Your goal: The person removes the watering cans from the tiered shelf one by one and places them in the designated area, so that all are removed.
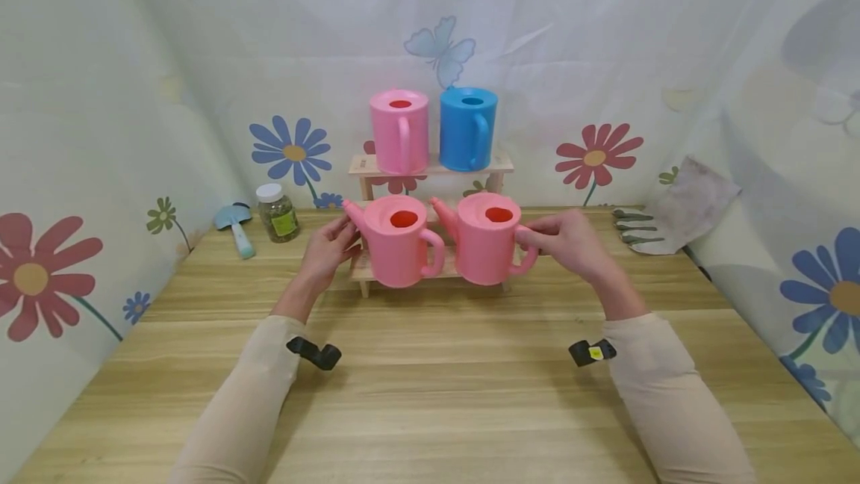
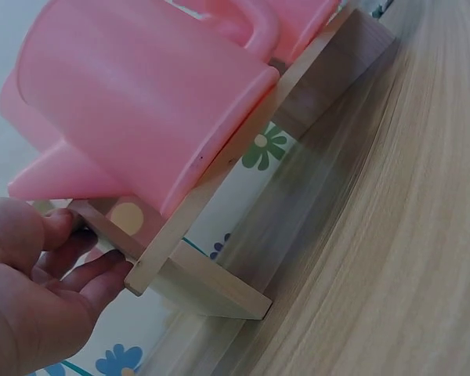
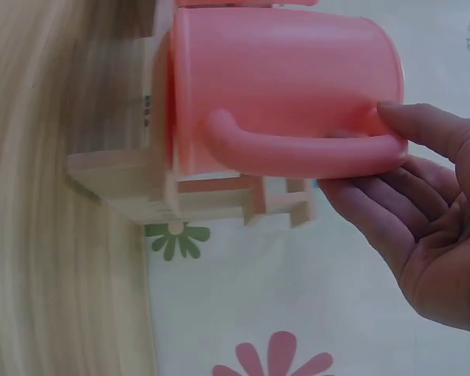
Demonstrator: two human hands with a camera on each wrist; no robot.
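Two pink watering cans stand on the lower shelf of a small wooden stand (image 1: 363, 269). My left hand (image 1: 329, 245) holds the left end of that shelf (image 2: 133, 262) between thumb and fingers, just under the spout of the left pink can (image 1: 396, 249) (image 2: 141, 94). My right hand (image 1: 564, 241) (image 3: 423, 219) is at the handle (image 3: 298, 153) of the right pink can (image 1: 485, 245) (image 3: 282, 78). Its thumb lies on the handle's top end and its fingers lie behind it. Both cans sit upright on the shelf.
On the upper shelf stand a pink can (image 1: 399, 129) and a blue can (image 1: 468, 128). A lidded jar (image 1: 277, 213) and a small trowel (image 1: 235, 224) lie at the back left. Gloves (image 1: 638, 230) and a cloth (image 1: 692, 200) lie at the back right. Curtained walls enclose the wooden table (image 1: 430, 379).
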